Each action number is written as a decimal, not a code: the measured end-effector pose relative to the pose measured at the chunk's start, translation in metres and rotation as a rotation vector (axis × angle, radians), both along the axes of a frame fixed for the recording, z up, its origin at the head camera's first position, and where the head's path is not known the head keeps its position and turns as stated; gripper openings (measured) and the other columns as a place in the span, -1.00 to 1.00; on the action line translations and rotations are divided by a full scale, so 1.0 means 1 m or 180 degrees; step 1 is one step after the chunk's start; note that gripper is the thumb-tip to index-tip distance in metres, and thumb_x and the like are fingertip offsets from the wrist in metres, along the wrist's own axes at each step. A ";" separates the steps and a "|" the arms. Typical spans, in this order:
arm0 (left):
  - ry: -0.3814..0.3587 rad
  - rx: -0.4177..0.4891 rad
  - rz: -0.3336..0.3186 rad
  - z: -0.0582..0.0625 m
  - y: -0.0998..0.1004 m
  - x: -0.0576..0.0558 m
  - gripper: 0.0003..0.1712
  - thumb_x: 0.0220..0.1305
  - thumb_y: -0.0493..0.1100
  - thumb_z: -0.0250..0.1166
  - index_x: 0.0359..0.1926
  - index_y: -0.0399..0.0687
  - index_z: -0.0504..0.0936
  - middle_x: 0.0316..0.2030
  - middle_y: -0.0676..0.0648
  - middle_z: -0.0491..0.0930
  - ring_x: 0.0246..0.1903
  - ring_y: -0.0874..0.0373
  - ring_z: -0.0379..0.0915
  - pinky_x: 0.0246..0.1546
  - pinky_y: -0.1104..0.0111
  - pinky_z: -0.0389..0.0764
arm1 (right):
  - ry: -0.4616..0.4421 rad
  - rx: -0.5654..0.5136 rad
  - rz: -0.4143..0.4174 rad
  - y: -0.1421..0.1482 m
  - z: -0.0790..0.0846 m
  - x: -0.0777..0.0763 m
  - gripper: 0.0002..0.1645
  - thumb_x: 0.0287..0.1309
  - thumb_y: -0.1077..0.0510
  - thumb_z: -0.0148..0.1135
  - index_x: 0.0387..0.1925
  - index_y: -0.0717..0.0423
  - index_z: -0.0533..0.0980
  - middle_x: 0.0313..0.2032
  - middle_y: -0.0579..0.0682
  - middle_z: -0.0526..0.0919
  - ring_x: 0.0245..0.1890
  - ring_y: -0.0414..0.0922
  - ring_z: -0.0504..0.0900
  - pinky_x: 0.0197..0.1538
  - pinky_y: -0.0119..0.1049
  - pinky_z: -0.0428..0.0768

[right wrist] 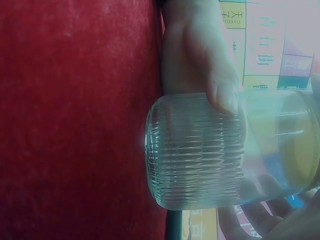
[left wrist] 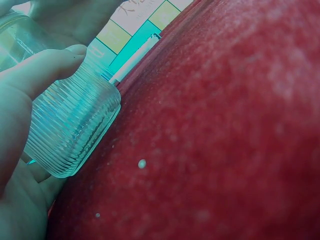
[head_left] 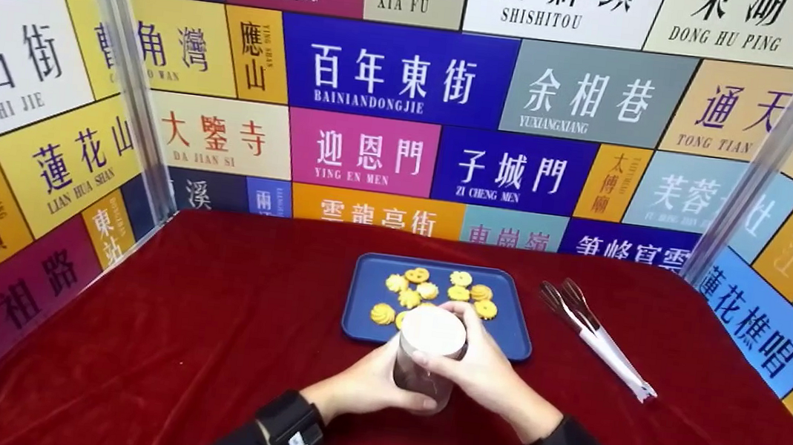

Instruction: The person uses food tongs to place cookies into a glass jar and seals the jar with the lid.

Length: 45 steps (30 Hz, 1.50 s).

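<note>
A clear glass jar (head_left: 418, 383) with a pale round lid (head_left: 433, 330) stands between both hands in the head view, in front of the tray. My left hand (head_left: 364, 384) grips the lower, ribbed body, its thumb across the glass (left wrist: 75, 127) in the left wrist view. Up at the lid, my right hand (head_left: 490, 371) holds the rim, thumb on the near side and fingers round the far side. The right wrist view shows the ribbed base (right wrist: 195, 155) close over the red cloth, and no contents show inside the glass.
Behind the jar lies a blue tray (head_left: 366, 279) with several yellow cookies (head_left: 382, 314); the jar hides some. Tongs (head_left: 599, 341) with white handles rest to its right. Red cloth (head_left: 219, 337) covers the table, and walls of coloured signs (head_left: 398, 73) enclose the back and sides.
</note>
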State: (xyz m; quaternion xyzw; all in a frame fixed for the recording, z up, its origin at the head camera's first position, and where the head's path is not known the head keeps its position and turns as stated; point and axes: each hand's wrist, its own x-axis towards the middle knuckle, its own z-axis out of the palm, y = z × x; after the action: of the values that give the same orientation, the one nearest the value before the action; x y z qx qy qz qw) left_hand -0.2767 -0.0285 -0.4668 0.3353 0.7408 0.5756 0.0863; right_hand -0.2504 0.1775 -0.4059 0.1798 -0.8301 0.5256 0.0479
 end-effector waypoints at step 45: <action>-0.0011 0.0056 -0.0028 -0.001 0.000 -0.001 0.10 0.08 -0.10 0.70 0.56 0.13 0.27 0.33 0.18 0.50 0.30 0.25 0.45 0.38 0.33 0.44 | -0.0001 0.0045 -0.0156 -0.003 -0.005 -0.001 -0.03 -0.04 -0.06 0.74 0.34 -0.01 0.39 0.17 0.03 0.62 0.16 -0.07 0.59 0.30 0.00 0.48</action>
State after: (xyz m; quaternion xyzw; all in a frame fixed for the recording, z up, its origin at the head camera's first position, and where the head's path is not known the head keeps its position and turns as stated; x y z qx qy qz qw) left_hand -0.2781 -0.0284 -0.4680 0.3383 0.7341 0.5823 0.0872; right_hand -0.2513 0.1747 -0.4109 0.1596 -0.8379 0.5185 0.0594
